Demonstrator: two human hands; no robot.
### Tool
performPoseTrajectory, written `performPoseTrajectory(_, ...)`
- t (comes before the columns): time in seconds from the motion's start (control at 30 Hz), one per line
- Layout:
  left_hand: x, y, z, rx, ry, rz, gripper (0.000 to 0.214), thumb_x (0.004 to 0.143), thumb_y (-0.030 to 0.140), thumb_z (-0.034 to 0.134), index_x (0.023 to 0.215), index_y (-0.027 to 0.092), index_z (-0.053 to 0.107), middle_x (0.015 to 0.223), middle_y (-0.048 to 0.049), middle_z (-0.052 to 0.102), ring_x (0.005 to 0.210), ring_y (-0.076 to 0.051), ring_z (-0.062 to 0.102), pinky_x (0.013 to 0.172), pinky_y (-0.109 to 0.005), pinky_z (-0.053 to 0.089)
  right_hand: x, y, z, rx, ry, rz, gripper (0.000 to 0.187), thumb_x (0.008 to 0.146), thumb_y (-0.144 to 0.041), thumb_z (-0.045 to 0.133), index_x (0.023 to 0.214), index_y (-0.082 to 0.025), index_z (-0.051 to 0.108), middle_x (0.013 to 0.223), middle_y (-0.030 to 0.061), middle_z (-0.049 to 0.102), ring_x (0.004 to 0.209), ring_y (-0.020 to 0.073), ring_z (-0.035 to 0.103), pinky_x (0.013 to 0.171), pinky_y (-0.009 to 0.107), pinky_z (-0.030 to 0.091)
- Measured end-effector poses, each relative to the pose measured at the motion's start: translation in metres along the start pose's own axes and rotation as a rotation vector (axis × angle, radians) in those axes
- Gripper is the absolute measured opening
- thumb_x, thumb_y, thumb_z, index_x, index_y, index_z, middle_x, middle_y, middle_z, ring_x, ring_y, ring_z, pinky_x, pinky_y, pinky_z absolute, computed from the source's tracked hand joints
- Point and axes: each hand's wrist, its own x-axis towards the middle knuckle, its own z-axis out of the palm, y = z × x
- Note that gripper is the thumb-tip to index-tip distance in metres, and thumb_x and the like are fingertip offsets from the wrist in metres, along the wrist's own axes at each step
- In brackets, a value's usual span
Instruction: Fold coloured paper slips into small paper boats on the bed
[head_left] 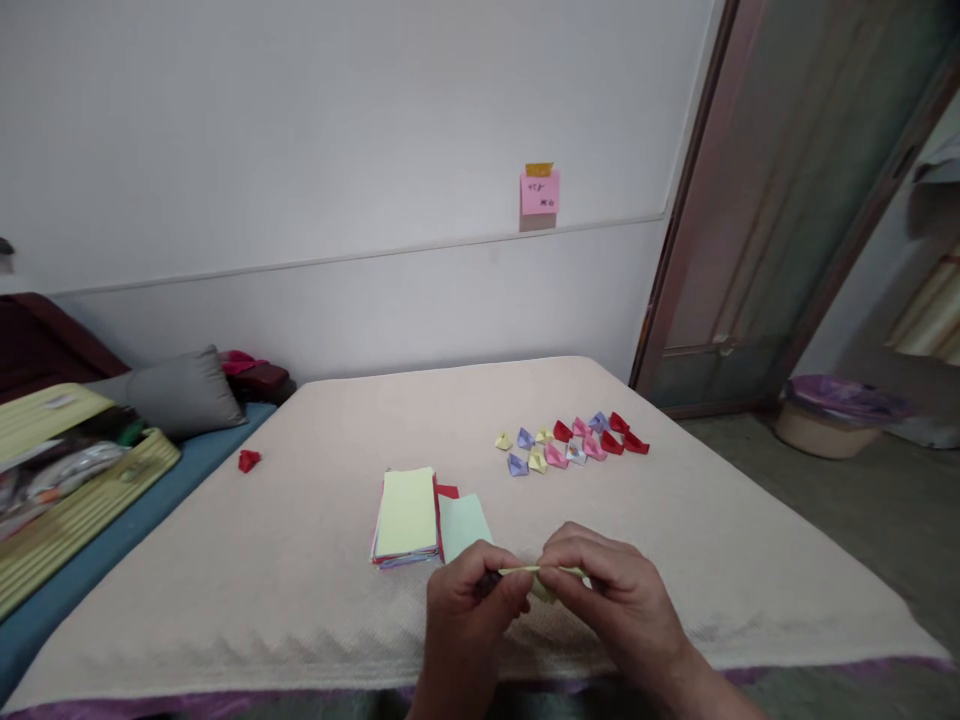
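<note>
Close to the table's front edge, my left hand and my right hand pinch a small folded piece of pale yellow paper between thumbs and fingers. Most of the paper is hidden behind the fingers. Just beyond my left hand lies a light green sheet of paper. Beside it sits a stack of coloured paper with a yellow sheet on top. Farther back on the right, several small folded paper pieces in red, pink, yellow, purple and white stand in two rough rows.
A crumpled red paper piece lies on the left of the cloth-covered table. Left of the table are a grey cushion and an open yellow box. A pink note is taped to the wall. A lidded tub stands right.
</note>
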Motion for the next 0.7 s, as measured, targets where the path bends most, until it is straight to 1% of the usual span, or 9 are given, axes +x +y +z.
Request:
performPoseTrajectory(0.13,-0.0008,-0.0011,-0.0001,-0.029,0.016,-0.007,0.015,0.074,0.026,0.065,0.065,0.015,0.063,0.053,0.0019,0.056,0.052,-0.01,0.049,0.052,-0.021,0.037,-0.0011,0.0002,-0.0007,0.003,0.0,-0.007,0.018,0.084,-0.023,0.057,0.069,-0.017,0.065,0.063,0.0013,0.058,0.061,0.0133,0.054,0.056,0.023,0.039)
performPoseTrajectory(0.3,-0.0002,-0.0045,-0.0026,-0.111,-0.036,-0.018,0.017,0.078,0.027,0.06,0.067,0.014,0.065,0.052,0.0003,0.059,0.051,-0.01,0.05,0.053,-0.022,0.039,-0.0023,0.0027,-0.0016,-0.009,0.003,-0.006,0.016,0.084,-0.022,0.058,0.07,-0.018,0.065,0.064,0.0008,0.058,0.061,0.013,0.053,0.057,0.023,0.038)
performPoseTrajectory(0.43,0.0031,-0.0061,-0.0022,-0.112,-0.012,-0.03,0.019,0.078,0.028,0.06,0.065,0.014,0.065,0.05,0.0009,0.058,0.05,-0.01,0.049,0.053,-0.021,0.038,-0.0017,0.0032,-0.003,-0.004,0.012,0.006,0.016,0.083,-0.024,0.058,0.07,-0.018,0.065,0.064,0.0004,0.057,0.06,0.0128,0.053,0.057,0.023,0.038)
performPoseTrajectory(0.57,0.0053,-0.006,-0.0002,-0.058,-0.053,-0.106,0.015,0.072,0.029,0.066,0.07,0.014,0.065,0.049,0.0024,0.055,0.048,-0.009,0.047,0.049,-0.02,0.036,0.0004,0.0024,-0.0018,0.022,0.013,0.063,0.019,0.083,-0.025,0.059,0.066,-0.017,0.065,0.063,0.0007,0.058,0.061,0.013,0.053,0.058,0.023,0.038)
performPoseTrajectory(0.63,0.0052,-0.0059,-0.0007,-0.014,-0.057,-0.072,0.017,0.072,0.029,0.067,0.066,0.014,0.064,0.049,0.003,0.053,0.049,-0.009,0.046,0.05,-0.02,0.035,0.001,0.0024,-0.0001,0.047,0.019,0.119,0.018,0.08,-0.027,0.062,0.066,-0.017,0.066,0.063,0.0004,0.058,0.06,0.0129,0.053,0.057,0.023,0.038)
performPoseTrajectory(0.7,0.0051,-0.0065,-0.0023,0.021,-0.035,-0.009,0.019,0.075,0.03,0.065,0.063,0.015,0.062,0.05,0.0032,0.051,0.051,-0.009,0.045,0.052,-0.021,0.034,0.0011,0.0026,0.0012,0.083,0.052,0.21,0.015,0.076,-0.028,0.066,0.066,-0.017,0.065,0.06,-0.0007,0.057,0.056,0.0122,0.05,0.053,0.023,0.036)
